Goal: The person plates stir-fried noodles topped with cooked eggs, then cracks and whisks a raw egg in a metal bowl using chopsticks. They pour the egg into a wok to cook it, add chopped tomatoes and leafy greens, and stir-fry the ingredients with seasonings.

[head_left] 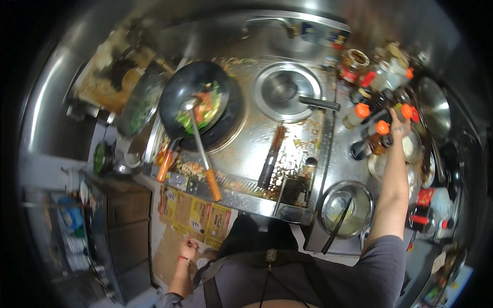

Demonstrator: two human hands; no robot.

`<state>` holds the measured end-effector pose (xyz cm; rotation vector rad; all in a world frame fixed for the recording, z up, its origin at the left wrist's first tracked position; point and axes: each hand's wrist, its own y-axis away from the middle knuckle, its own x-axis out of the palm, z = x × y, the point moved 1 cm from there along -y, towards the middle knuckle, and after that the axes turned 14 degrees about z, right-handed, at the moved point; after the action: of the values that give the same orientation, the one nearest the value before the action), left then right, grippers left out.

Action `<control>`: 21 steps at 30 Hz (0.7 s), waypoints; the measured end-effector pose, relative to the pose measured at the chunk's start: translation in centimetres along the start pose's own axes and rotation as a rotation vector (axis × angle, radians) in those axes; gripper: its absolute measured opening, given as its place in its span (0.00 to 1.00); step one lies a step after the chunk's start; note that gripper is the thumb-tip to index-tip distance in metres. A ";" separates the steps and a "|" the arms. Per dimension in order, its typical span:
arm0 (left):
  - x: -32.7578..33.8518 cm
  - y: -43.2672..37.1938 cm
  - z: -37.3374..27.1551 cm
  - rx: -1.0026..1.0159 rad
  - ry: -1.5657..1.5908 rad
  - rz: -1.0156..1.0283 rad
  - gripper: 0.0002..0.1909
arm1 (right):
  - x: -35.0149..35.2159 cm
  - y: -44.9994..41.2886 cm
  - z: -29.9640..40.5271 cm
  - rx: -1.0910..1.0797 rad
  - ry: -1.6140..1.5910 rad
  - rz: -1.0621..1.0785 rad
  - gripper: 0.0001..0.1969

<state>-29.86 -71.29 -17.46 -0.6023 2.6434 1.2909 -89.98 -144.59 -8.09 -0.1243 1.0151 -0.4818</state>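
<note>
My right hand (400, 127) is stretched out among bottles at the right, its fingers against an orange-capped bottle (406, 111). Whether they close round it is hidden. My left hand (188, 248) hangs low beside my body, loosely curled, with nothing visible in it. A black wok (177, 86) sits tilted on the left of the stove, holding green, red and yellow food (210, 102). In it rests a metal ladle (198, 138), its orange wooden handle over the stove's front edge. The wok's own orange handle (165, 167) points toward me.
A water-filled metal basin (262, 104) holds a black-handled ladle (319, 103). On the steel stove top (250, 142) lies a dark-handled brush-like tool (271, 158). A steel pot (327, 200) with a dark utensil stands front right. Another wide pan (150, 96) with greens is at the left.
</note>
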 end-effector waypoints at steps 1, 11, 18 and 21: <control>-1.3 0.1 -0.2 0.042 -0.268 -0.131 0.08 | 0.4 -0.6 -1.9 -0.051 0.166 -0.026 0.44; -13.3 -10.3 -15.5 0.360 0.680 -0.022 0.21 | -12.4 29.6 25.7 -0.565 -0.522 0.547 0.16; -8.8 -13.1 -24.2 0.224 0.970 0.582 0.21 | 2.6 50.7 37.8 -0.568 -0.135 1.412 0.42; -8.4 -15.6 -23.2 0.152 1.060 0.820 0.13 | -0.7 50.8 39.3 -0.621 -0.243 1.386 0.36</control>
<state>-14.67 -95.53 -11.87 -0.1412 4.1255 1.0044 -40.56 -103.85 -2.94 -0.0069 0.7631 1.0924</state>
